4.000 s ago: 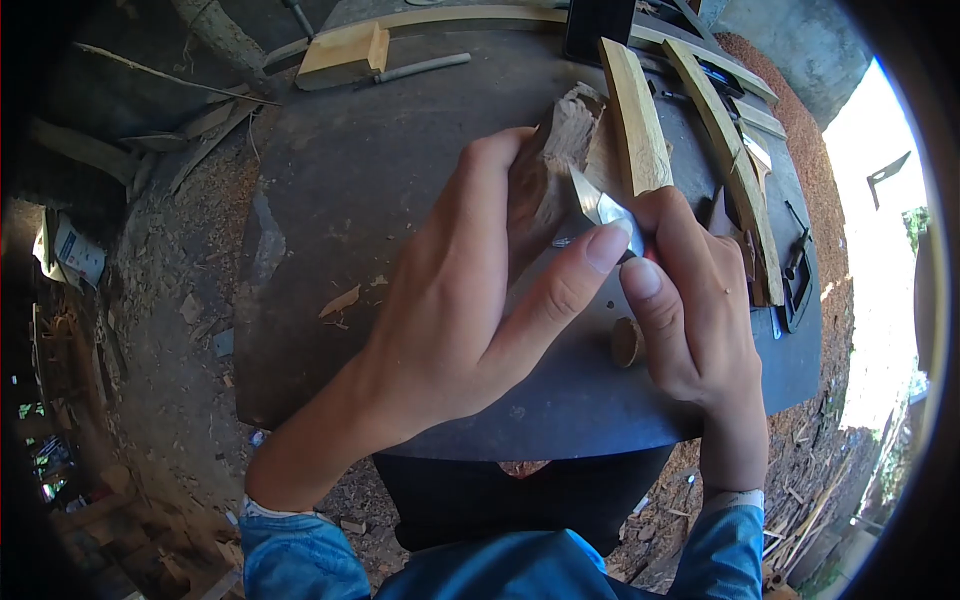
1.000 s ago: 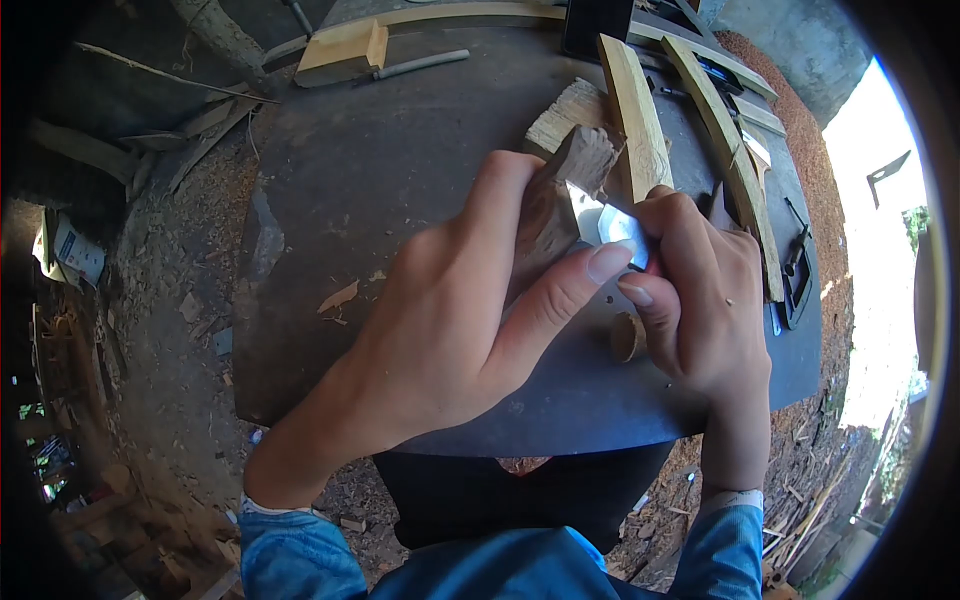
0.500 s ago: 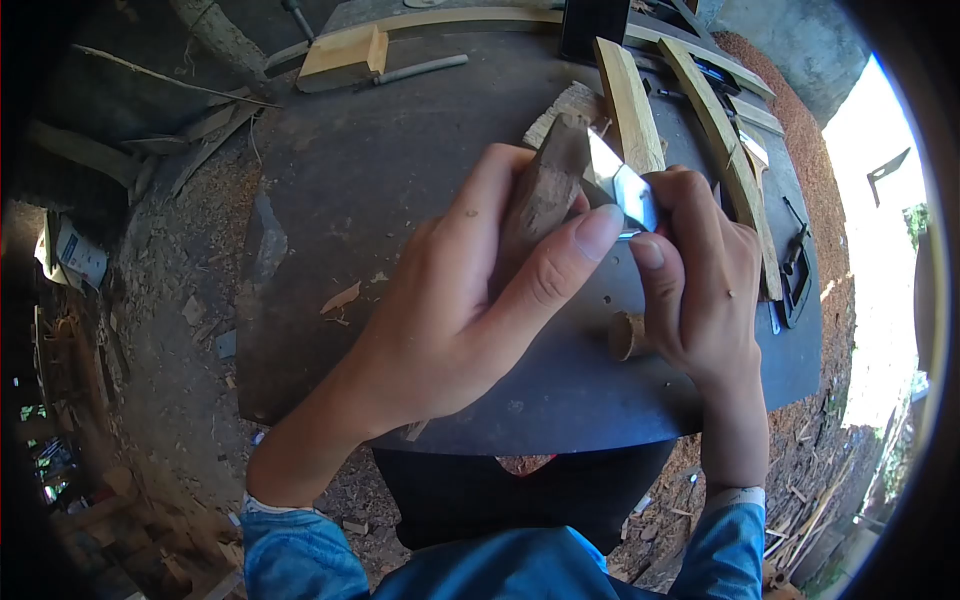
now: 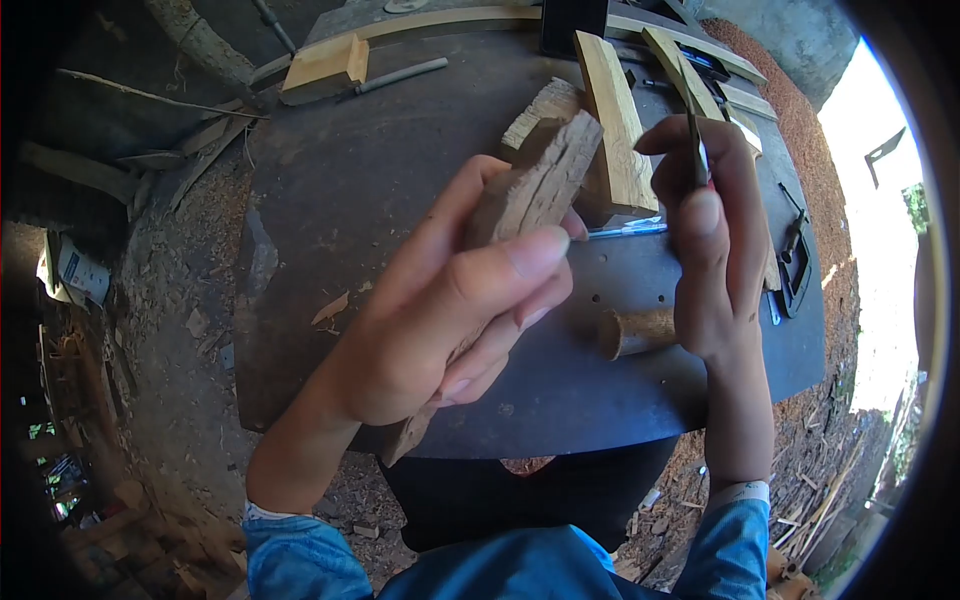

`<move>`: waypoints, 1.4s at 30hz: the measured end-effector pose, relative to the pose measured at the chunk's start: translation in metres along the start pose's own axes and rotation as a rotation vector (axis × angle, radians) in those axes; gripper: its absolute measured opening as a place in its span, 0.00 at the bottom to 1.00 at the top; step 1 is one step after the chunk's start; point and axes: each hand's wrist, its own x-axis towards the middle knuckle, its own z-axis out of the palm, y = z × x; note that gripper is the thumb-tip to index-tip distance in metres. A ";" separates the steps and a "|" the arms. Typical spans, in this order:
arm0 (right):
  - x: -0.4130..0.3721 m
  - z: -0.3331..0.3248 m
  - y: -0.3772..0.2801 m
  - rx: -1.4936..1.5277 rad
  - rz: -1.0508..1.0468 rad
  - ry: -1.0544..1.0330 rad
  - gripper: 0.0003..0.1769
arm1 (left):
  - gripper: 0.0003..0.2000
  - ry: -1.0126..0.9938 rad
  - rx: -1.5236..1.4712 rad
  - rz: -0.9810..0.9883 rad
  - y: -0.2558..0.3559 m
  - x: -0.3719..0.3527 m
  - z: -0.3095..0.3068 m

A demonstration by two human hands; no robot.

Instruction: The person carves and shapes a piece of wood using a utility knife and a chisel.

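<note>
From afar I see the left hand [image 4: 425, 335] wrapped around the rough wood [image 4: 548, 178], left of the pale plank [image 4: 612, 120], perhaps so its cracked face looks upward. Right of this plank, the right hand [image 4: 722, 240] pinches the blade [image 4: 699, 158], apparently to hold it off the wood.

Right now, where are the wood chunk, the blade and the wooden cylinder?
Wood chunk [image 4: 546, 182], head view: on its rough, cracked face.
Blade [image 4: 699, 158], head view: on its lower part, nearly edge-on.
Wooden cylinder [image 4: 643, 331], head view: on its curved side.
</note>
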 end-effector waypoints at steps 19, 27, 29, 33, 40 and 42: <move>0.001 0.005 0.000 -0.318 -0.122 -0.224 0.20 | 0.26 0.200 0.247 0.088 -0.025 0.013 0.002; 0.001 0.010 0.001 -0.474 -0.232 -0.249 0.18 | 0.20 0.189 0.312 0.075 -0.028 0.008 -0.003; 0.001 0.011 0.000 -0.514 -0.240 -0.255 0.19 | 0.19 0.151 0.329 0.027 -0.023 0.006 -0.006; -0.001 0.013 0.008 -0.585 -0.237 -0.179 0.18 | 0.21 0.206 0.494 0.128 -0.029 0.011 -0.003; 0.015 -0.004 0.031 -0.906 -0.034 0.163 0.18 | 0.23 0.163 0.530 0.063 -0.022 0.005 0.004; 0.016 -0.017 0.033 -0.747 -0.046 0.151 0.17 | 0.23 0.131 0.502 0.036 -0.019 0.002 0.009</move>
